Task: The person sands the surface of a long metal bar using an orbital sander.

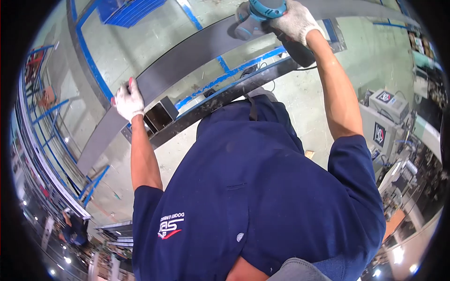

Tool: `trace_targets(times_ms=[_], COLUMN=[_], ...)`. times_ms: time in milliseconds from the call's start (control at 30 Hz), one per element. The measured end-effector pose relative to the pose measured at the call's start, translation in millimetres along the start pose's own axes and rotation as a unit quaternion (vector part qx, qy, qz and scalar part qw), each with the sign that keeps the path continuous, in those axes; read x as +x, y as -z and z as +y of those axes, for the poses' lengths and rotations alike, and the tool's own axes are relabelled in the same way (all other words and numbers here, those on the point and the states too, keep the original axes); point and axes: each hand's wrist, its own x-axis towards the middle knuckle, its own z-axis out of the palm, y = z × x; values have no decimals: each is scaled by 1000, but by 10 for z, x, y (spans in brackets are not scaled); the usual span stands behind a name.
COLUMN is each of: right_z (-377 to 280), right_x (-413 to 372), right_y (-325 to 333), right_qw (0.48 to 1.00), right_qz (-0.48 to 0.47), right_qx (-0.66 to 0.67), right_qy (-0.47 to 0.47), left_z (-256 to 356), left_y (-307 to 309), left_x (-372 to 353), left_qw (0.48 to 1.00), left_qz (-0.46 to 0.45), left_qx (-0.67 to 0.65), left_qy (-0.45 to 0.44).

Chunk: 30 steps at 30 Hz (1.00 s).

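Note:
In the head view a long grey flat panel (187, 58) lies across a blue metal frame, bowed by the wide lens. My right hand (296, 22), in a white knit glove, is closed round a teal orbital sander (267, 8) with a dark dust bag (300, 52) hanging below it. The sander's pad end is over the panel; whether it touches is hard to tell. My left hand (129, 99), gloved with red on its fingertips, grips the panel's near edge farther left. Just beside that hand stands an open-ended dark square tube (161, 114).
The blue frame's rail (229, 75) and a dark bar (187, 121) run between me and the panel. Blue material (131, 11) is at the top left. Grey machines (384, 117) stand right, racks of long profiles (37, 154) left. Another person (75, 229) is at the lower left.

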Motion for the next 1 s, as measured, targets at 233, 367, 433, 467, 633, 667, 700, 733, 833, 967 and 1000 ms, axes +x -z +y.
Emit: trace_targets(times_ms=[233,367,433,467,633,667,700,733,833,967,1000], right_z=[-248,-193,-297,-347,-436,-410,-383,-320,-158,189,256], right_x=[-170,-103,-140,-167,-186,-171,-156,-122,-76,49,72], right_y=[-491,-824,-915,-961,-1047,-998,-949,-892,-576,-262,-206], right_qw=[995,990,989,987,988,989,991,989,997,999,999], right_qz=[-42,-4,-12,-7,-22,-20,-18,5,2,25,22], right_qx=[-32,-76,-85,-95,-108,-99,-90,-105,-62,15,27], right_qy=[84,115,119,128,110,106,101,103,52,-19,-36], left_z=[-73,-36,-44,-42,-11,-1,11,18,43,66,71], left_y=[-89,-67,-86,-88,-45,-21,9,31,67,78,83], left_x=[-1,-2,3,6,-13,-18,-21,-21,-25,-22,-21], left_qw=[999,1000,999,999,999,999,999,1000,1000,1000,1000], left_qz=[27,24,33,40,48,39,30,20,15,8,3], left_qx=[17,11,6,5,-16,-14,-11,-9,-16,-6,-2], left_qy=[-13,-10,-12,-12,-10,-8,-7,-5,0,4,6])
